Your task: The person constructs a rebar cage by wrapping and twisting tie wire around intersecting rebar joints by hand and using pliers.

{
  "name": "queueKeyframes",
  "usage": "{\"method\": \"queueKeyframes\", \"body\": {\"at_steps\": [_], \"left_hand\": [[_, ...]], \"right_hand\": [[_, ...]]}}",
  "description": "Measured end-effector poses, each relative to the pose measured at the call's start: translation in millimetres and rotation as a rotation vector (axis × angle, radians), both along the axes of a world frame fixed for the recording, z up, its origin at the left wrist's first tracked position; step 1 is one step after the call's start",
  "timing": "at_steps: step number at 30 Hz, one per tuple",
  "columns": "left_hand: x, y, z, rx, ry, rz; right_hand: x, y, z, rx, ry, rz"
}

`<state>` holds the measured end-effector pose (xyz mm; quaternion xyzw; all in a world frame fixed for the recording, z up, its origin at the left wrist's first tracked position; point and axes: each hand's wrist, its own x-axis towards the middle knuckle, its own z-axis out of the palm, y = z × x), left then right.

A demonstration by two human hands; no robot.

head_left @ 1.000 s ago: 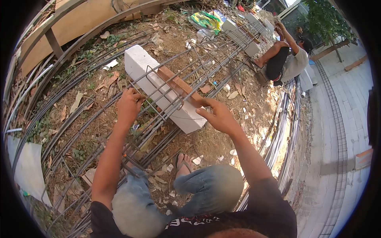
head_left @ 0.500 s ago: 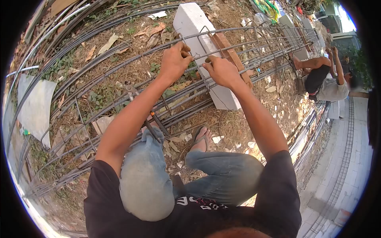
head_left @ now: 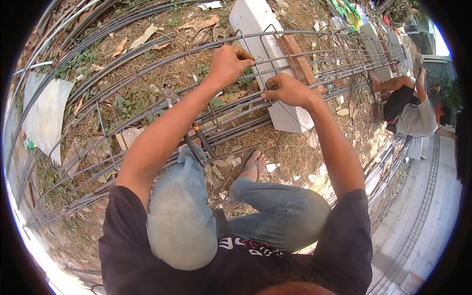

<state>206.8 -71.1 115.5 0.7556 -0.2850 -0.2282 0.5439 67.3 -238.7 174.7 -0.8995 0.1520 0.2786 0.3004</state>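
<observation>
My left hand [head_left: 232,64] is closed in a pinch, its fingertips at a middle bar of a rebar cage [head_left: 206,47], beside a bent stirrup. My right hand [head_left: 287,89] is also pinched, its fingertips near a lower bar of the cage, close to the stirrup's bottom corner. Whatever lies between the fingers of either hand is too small to make out. Under the cage stands a white block [head_left: 253,17], with a brown wooden piece [head_left: 298,61] against its right side. A long-handled, pincer-like tool [head_left: 197,129] with an orange band leans by my left forearm.
More long bars [head_left: 105,49] run along the left. A pale sheet [head_left: 46,115] lies among them. Further along the cage, at the right, another person [head_left: 410,105] sits near more white blocks [head_left: 371,37]. Dry leaves and rubble cover the ground around my sandalled foot [head_left: 252,166].
My right hand has moved down from the middle bar to the lower bar, away from my left hand. My left hand stays near the middle bar. The view has shifted slightly.
</observation>
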Motion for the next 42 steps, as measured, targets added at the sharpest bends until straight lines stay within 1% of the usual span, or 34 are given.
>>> {"method": "queueKeyframes", "body": {"at_steps": [3, 6, 9, 12, 15, 16, 18, 19, 22, 24, 25, 28, 29, 31, 32, 33, 34, 36, 38, 39, 40, 42], "left_hand": [[0, 1, 0, -0.006, -0.010, -0.011], [0, 2, 1, -0.013, -0.018, -0.014], [0, 3, 0, -0.020, -0.039, -0.025], [0, 3, -4, -0.033, -0.100, -0.032], [-3, 1, -10, -0.063, -0.127, -0.064], [-2, 1, -11, -0.076, -0.128, -0.073], [-8, 1, -2, 0.003, -0.150, -0.008], [-12, -2, -1, 0.043, -0.159, 0.025], [-21, -11, -1, 0.053, -0.289, 0.116], [-22, -11, -4, 0.003, -0.298, 0.110], [-21, -11, -4, -0.024, -0.302, 0.110], [-16, -8, -5, -0.016, -0.322, 0.080], [-16, -5, 0, -0.013, -0.268, 0.074], [-13, -3, 2, -0.038, -0.194, 0.028], [-8, -4, -3, -0.054, -0.165, 0.001], [-3, -3, -1, -0.067, -0.177, -0.034], [6, -1, 0, -0.070, -0.188, -0.064], [34, 8, 0, -0.029, -0.189, -0.190], [41, 16, 14, 0.104, -0.393, -0.153], [42, 20, 18, 0.176, -0.494, -0.130], [42, 21, 21, 0.207, -0.513, -0.171], [41, 20, 25, 0.266, -0.555, -0.261]], "right_hand": [[-4, -12, -13, 0.214, -0.069, -0.169], [-5, -17, -7, 0.248, -0.087, -0.217], [1, -5, 27, -0.337, -0.308, -0.097], [14, 19, 47, -0.634, -0.523, 0.246], [49, 21, 41, -0.740, -0.608, 0.637], [61, 13, 39, -0.723, -0.631, 0.612], [80, 2, 38, -0.685, -0.674, 0.574], [86, 7, 46, -0.746, -0.485, 0.469], [87, -11, 33, -0.859, -0.243, 0.415], [74, -16, 28, -0.819, -0.183, 0.562], [71, -9, 34, -0.800, -0.153, 0.638], [75, 6, 61, -0.412, -0.221, 0.625], [83, 11, 72, -0.448, -0.167, 0.531], [81, 14, 67, -0.564, -0.335, 0.483], [80, 31, 71, -0.717, -0.252, 0.432], [67, 37, 71, -0.779, -0.511, 0.610], [58, 50, 60, -0.875, -0.798, 0.622], [34, 92, 65, -0.767, -0.957, 0.473], [-2, 131, 62, -0.417, -0.707, 0.280], [-14, 144, 58, -0.343, -0.566, 0.232], [-23, 153, 52, -0.269, -0.426, 0.185], [-39, 164, 19, -0.265, -0.442, 0.162]]}}
